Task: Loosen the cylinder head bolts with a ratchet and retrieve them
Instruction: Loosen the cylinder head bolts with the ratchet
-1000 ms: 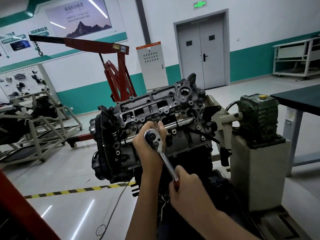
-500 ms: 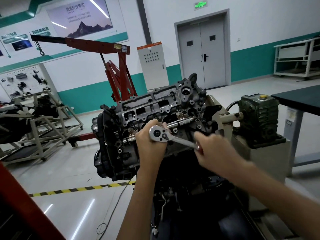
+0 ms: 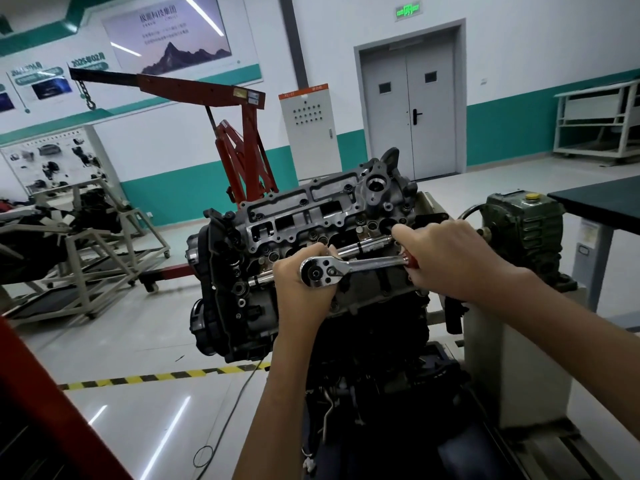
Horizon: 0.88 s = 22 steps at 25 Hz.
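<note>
The right hand (image 3: pixel 450 259) is clenched round the red-gripped end of the ratchet (image 3: pixel 367 264), and a sliver of red shows at the fist's left edge. From there the chrome handle runs almost level to the left and ends in the round ratchet head. The left hand (image 3: pixel 298 292) cups that head from behind and below, its fingers wrapped round the back, and holds it against the near side of the cylinder head (image 3: pixel 311 216). The tool and that hand hide whatever the drive sits on. The cylinder head tops a dark engine (image 3: pixel 235 306) and is tilted so that its open upper face looks toward the camera. Just right of the engine a green gearbox (image 3: pixel 523 226) sits on a pale pedestal. Farther back on the left stands a red engine crane (image 3: pixel 242 150). A grey cabinet (image 3: pixel 308 129) and a double door (image 3: pixel 408 98) are on the far wall. Yellow-and-black tape (image 3: pixel 156 377) crosses the glossy floor at near left.
</note>
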Available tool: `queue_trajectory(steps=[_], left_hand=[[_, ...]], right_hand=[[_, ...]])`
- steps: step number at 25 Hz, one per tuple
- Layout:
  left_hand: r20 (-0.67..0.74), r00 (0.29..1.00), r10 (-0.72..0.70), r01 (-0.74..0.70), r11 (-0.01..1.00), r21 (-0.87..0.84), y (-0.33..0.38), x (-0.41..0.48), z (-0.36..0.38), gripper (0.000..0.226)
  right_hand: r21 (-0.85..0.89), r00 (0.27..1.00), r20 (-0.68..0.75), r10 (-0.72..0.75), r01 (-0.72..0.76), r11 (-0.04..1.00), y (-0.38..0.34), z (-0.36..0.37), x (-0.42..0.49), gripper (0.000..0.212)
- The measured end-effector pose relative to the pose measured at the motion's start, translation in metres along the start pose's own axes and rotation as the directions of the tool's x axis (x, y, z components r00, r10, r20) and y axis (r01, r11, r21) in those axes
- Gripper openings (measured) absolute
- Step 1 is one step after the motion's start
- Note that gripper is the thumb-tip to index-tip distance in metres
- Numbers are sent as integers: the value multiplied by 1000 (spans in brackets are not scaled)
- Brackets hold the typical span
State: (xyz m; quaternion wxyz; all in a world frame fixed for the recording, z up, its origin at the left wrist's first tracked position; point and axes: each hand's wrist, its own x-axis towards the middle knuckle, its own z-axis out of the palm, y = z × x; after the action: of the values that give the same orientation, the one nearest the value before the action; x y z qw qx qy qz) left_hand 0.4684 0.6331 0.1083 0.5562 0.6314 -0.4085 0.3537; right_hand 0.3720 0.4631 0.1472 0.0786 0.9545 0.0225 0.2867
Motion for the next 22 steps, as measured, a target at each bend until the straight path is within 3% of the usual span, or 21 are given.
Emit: queue_trajectory(steps=[4, 8, 10, 13, 15, 18, 20, 22], left_hand=[[-102, 993, -64, 66, 998, 10, -1, -7, -4, 45], [-193, 978, -81, 72, 996, -54, 8, -11, 14, 37], [-181, 979, -96, 70, 987, -145, 7, -7, 18, 44], [-124, 992, -36, 23, 994, -107, 2, -1, 10, 50], [-27, 999, 37, -38, 998, -47, 0, 2, 3, 55], [25, 999, 19, -19, 1000, 5, 0, 3, -1, 55], [-41, 999, -32, 32, 999, 3, 0, -1, -4, 52], [-112, 992, -60, 58, 998, -24, 3, -8, -2, 45]], right_hand=[[174, 991, 59, 119, -127, 976, -33, 22, -21, 17], [566, 914, 213, 347, -404, 718, -95, 60, -53, 21], [613, 912, 228, 342, -407, 677, -112, 68, -60, 28], [522, 952, 188, 243, -306, 796, -82, 55, -53, 18], [274, 983, 114, 144, -171, 946, -40, 36, -34, 14], [21, 999, -36, 2, -2, 1000, -4, 4, -2, 19], [42, 999, 1, 37, -37, 998, -12, 5, -3, 19], [179, 986, 52, 158, -165, 970, -39, 29, -25, 20]])
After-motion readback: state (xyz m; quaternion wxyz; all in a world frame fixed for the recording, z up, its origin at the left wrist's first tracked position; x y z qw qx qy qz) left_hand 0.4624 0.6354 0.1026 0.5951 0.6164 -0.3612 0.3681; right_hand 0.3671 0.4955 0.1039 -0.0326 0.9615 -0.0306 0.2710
